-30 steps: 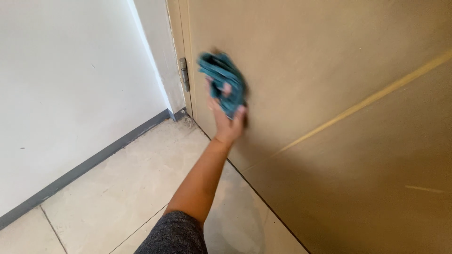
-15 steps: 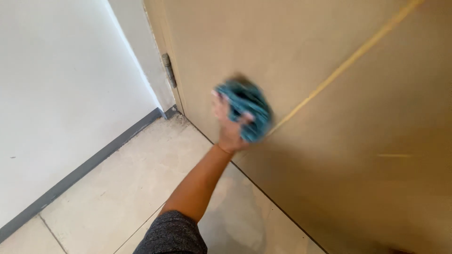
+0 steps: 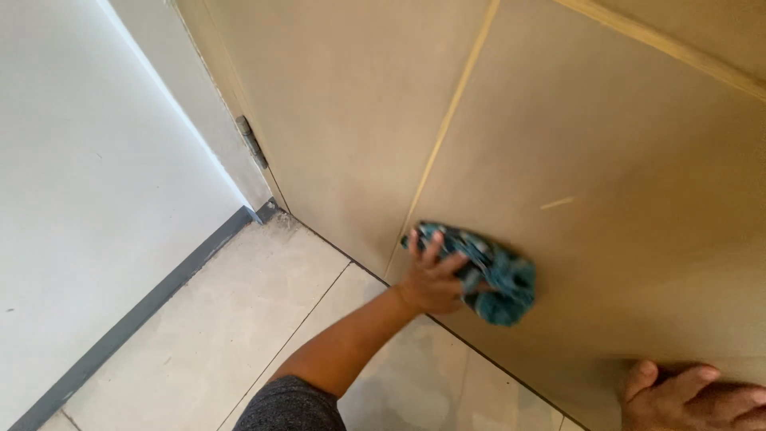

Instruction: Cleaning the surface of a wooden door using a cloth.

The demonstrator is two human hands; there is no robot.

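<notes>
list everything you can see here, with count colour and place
door: 1, tan with thin gold strips, fills the right and top
hinge: 1, grey metal, on the door's left edge
wall: 1, white, left
skirting: 1, dark grey, along the foot of the wall
floor: beige tiles, bottom left
cloth: 1, teal, bunched, pressed on the door low down
left hand: on the cloth against the door
right hand: bottom right corner, at the door's lower part, holds nothing visible

Blue-green cloth [image 3: 483, 267] with dark speckles, against a tan door [image 3: 606, 144] with thin gold lines; white wall [image 3: 88, 199], dark grey strip [image 3: 144, 311] along its bottom, pale beige floor tiles [image 3: 239, 343], dark grey sleeve [image 3: 291, 407]
</notes>
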